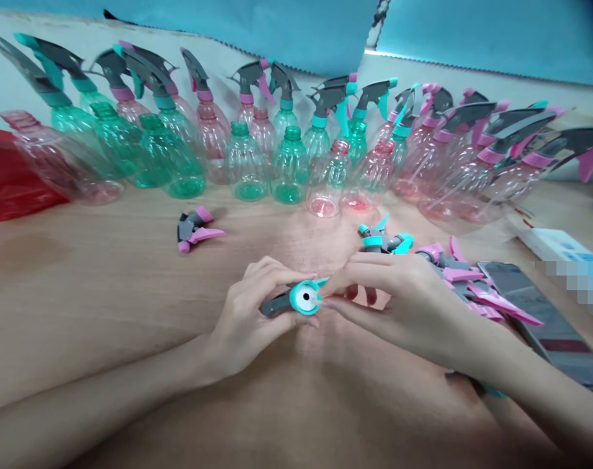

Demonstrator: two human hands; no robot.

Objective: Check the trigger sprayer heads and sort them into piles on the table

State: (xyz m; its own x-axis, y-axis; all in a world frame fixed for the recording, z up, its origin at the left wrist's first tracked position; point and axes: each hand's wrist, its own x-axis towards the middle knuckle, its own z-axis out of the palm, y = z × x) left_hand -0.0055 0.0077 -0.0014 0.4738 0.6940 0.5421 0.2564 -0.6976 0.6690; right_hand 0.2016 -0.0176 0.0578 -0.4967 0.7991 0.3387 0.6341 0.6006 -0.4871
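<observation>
My left hand (252, 312) is closed around a grey spray trigger head (276, 305) with a teal collar, held low over the table. The collar's open underside faces me, showing a white disc with a dark hole in its middle. At the collar's right edge my right hand (384, 286) has thumb and forefinger pinched together. Something small and pale seems to show at those fingertips, too blurred to name. Beyond my right hand lie loose teal-and-grey trigger heads (381, 241). Pink-and-grey trigger heads (472, 283) are heaped beside it, partly hidden by the wrist.
One pink-and-grey trigger head (193, 228) lies alone on the wooden table (105, 280). Across the back stand several green bottles (289, 169) and pink bottles (330, 179), many with trigger heads fitted. A red bag (13, 176) is at left, a phone (545, 319) at right.
</observation>
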